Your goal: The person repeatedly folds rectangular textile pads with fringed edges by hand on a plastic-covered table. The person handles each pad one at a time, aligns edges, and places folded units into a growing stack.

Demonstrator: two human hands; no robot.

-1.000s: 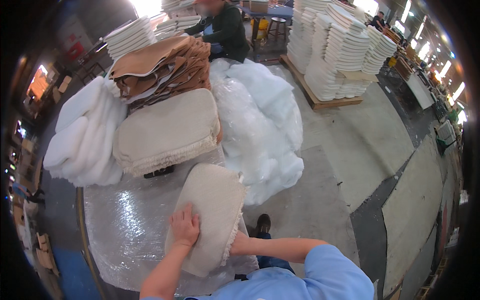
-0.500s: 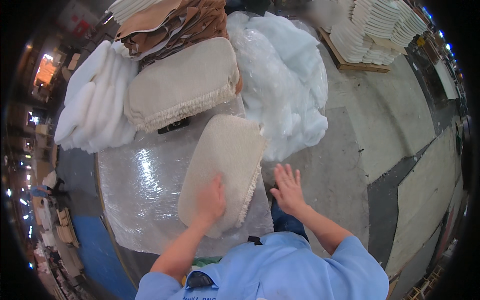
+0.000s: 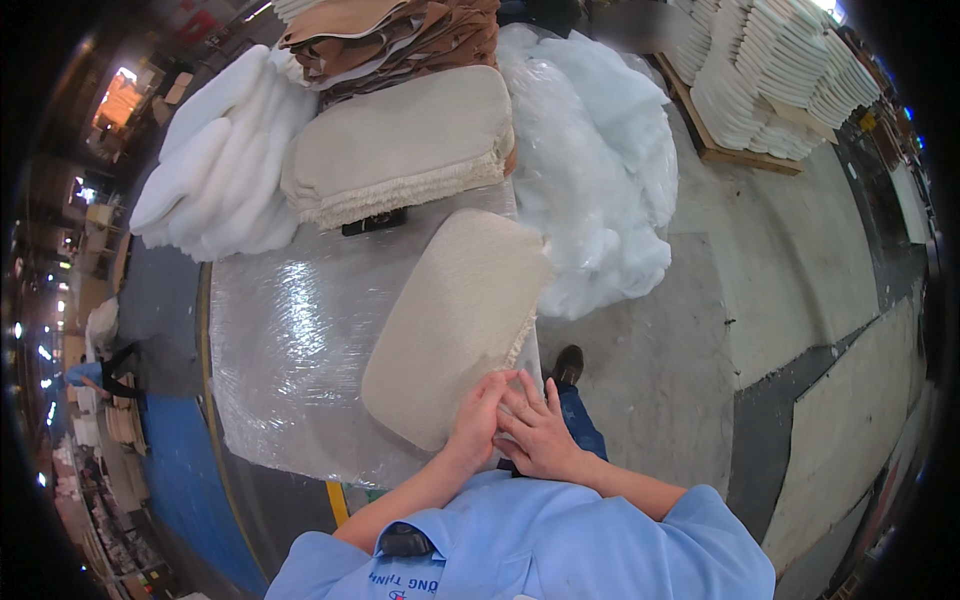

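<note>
A beige fabric cushion cover (image 3: 455, 310), rounded at its corners and fringed along its right edge, lies slanted on the plastic-wrapped table. My left hand (image 3: 482, 420) is at its near right corner, fingers pressed together on the edge. Right beside it, my right hand (image 3: 540, 430) touches the left fingertips, its own fingers stretched and slightly apart. What lies between the two hands is partly hidden. Farther back rests a stack of similar beige covers (image 3: 400, 135) with a fringed near edge. A small black object (image 3: 374, 222) shows below that stack.
White padding pieces (image 3: 220, 160) are piled at the table's left. Brown fabric pieces (image 3: 400, 45) are stacked behind. Clear bags of white filling (image 3: 600, 190) stand at the right. A pallet (image 3: 735, 155) with stacked white pieces is farther right. Another person (image 3: 95, 373) is far left.
My right hand has come left and in to meet my left hand at the cover's corner. My left hand has slid off the cover's middle toward that same corner.
</note>
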